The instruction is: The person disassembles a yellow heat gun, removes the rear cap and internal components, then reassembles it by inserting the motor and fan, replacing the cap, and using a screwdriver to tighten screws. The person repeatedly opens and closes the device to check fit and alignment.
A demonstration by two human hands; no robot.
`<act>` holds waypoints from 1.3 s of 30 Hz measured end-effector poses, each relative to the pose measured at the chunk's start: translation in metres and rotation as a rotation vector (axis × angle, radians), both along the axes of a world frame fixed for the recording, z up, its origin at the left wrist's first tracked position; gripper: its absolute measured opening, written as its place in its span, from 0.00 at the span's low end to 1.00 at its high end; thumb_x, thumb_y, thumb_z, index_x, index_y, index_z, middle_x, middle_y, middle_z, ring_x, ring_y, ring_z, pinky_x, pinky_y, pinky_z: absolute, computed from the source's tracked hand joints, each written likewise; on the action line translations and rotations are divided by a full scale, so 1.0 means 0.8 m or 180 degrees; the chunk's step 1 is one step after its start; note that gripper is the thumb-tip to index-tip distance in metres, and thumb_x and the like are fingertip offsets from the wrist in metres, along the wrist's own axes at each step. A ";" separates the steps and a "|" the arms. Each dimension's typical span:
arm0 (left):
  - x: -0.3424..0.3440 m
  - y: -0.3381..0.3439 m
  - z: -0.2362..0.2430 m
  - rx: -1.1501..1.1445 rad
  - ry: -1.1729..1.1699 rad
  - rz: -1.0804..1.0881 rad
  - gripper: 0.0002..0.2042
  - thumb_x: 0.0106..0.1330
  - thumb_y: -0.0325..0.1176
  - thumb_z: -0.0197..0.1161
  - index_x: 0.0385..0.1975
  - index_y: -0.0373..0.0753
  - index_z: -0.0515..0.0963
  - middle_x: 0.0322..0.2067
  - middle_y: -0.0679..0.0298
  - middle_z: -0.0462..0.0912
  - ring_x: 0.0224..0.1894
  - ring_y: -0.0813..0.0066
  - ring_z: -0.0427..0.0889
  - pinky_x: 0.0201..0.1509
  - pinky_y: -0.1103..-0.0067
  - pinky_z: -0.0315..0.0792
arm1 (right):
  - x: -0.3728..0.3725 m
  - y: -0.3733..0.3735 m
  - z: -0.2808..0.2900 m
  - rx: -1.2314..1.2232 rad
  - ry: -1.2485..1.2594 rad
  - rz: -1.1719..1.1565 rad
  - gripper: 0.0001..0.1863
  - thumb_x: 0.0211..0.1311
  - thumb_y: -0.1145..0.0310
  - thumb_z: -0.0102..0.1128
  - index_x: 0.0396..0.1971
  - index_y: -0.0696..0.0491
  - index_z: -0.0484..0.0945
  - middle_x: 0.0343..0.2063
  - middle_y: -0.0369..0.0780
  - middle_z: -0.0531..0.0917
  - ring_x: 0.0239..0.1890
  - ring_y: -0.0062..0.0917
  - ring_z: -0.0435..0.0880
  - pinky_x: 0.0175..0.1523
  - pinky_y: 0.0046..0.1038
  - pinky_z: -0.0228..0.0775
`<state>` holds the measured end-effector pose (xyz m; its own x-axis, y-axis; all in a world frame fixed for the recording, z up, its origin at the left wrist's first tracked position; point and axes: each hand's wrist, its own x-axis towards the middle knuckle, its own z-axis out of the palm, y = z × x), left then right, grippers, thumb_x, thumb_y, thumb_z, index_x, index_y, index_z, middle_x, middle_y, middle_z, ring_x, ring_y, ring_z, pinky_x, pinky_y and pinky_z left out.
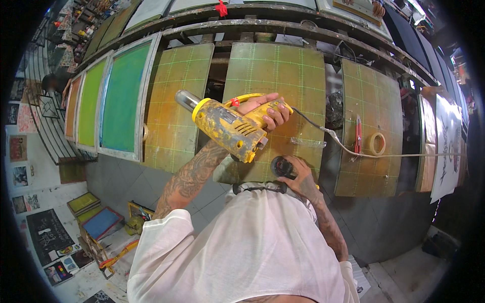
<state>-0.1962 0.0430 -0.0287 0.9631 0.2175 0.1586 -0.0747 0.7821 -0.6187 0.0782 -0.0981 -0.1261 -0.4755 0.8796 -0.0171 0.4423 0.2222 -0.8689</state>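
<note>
My left hand [272, 112] is closed round the handle of a worn yellow heat gun [230, 129], raised over the middle board. Its metal nozzle points up and to the left, and its cord runs off to the right. Near the board's front edge, my right hand [302, 178] has its fingers curled round a dark, round, cup-like thing [279, 166]; I cannot make out exactly what it is. Beneath both hands lies the yellowish board [275, 65], marked with green grid lines. A strip of clear plastic [308, 143] rests on it, just beyond my right hand.
On the right-hand board [371, 96] lie a red cutter knife [358, 134] and a roll of tape [377, 144], with the pale cord [404, 155] stretched across. Framed screens, one green [124, 96], stand at left. Gaps separate the boards. Another person's hand [378, 7] shows at far right.
</note>
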 end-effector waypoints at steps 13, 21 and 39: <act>0.002 0.014 -0.003 0.0118 0.0153 0.0461 0.21 0.81 0.54 0.48 0.51 0.39 0.66 0.42 0.65 0.70 0.36 0.73 0.72 0.39 0.71 0.67 | -0.031 0.043 -0.005 0.0742 -0.0905 0.0710 0.42 0.43 0.66 0.81 0.64 0.49 0.75 0.59 0.42 0.78 0.58 0.42 0.77 0.65 0.41 0.71; 0.008 0.012 -0.006 0.0261 0.0498 0.0769 0.20 0.81 0.53 0.49 0.49 0.40 0.67 0.39 0.67 0.71 0.34 0.74 0.73 0.39 0.71 0.67 | -0.039 0.055 -0.002 0.0322 -0.0797 0.0696 0.42 0.45 0.66 0.83 0.64 0.52 0.74 0.59 0.44 0.78 0.59 0.38 0.80 0.63 0.39 0.74; 0.065 0.011 0.064 0.0503 0.0059 0.1449 0.19 0.82 0.51 0.48 0.47 0.38 0.64 0.39 0.66 0.69 0.30 0.74 0.71 0.33 0.72 0.66 | -0.047 0.048 0.254 0.0334 0.1640 0.0038 0.46 0.46 0.80 0.80 0.68 0.60 0.67 0.65 0.50 0.73 0.65 0.33 0.78 0.64 0.34 0.76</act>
<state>-0.1441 0.0514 0.0223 0.7786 0.5923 0.2073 -0.4413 0.7516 -0.4902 0.0410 -0.0598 0.0771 -0.4091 0.8584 0.3095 -0.0397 0.3221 -0.9459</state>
